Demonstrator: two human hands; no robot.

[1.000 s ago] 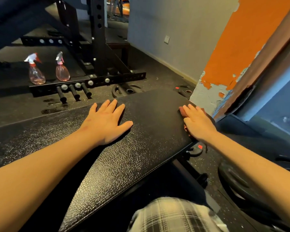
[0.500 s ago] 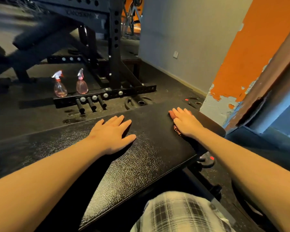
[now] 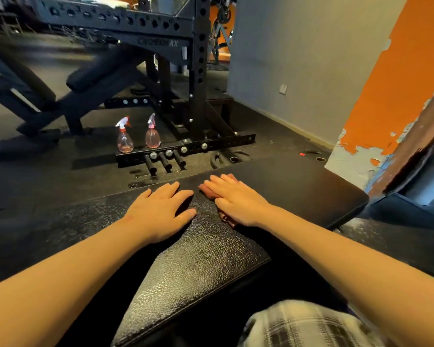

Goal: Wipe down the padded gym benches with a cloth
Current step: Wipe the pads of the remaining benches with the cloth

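We lay our right hand (image 3: 238, 204) flat on the cloth (image 3: 207, 191), palm down, with the fingers straight and close together. That way our weight goes through the whole palm and the cloth is pressed onto the surface, not bunched in a fist. The cloth is reddish and lies on the black bench pad (image 3: 198, 266), towards its far edge. It shows only as a fringe past our fingertips and a scrap beside the heel of the hand. The hand hides most of it, so we cannot tell whether the thumb hooks under its edge.

Our left hand (image 3: 161, 211) rests just beside the right, clear of the cloth. Its fingers are straight and a little spread on the bare pad, and it has hold of nothing. We judge it is there to brace us as we lean over, and to steady the bench against the sideways push of wiping.

Two spray bottles (image 3: 124, 139) of pink liquid stand upright on the floor at the foot of the black rack (image 3: 198, 78), well apart from us. There, we suppose, they are out of the cloth's path yet handy for wetting it again.

We take the wiping of this bench to be under way, with the rounded right end of the pad likely the next stretch to cover.
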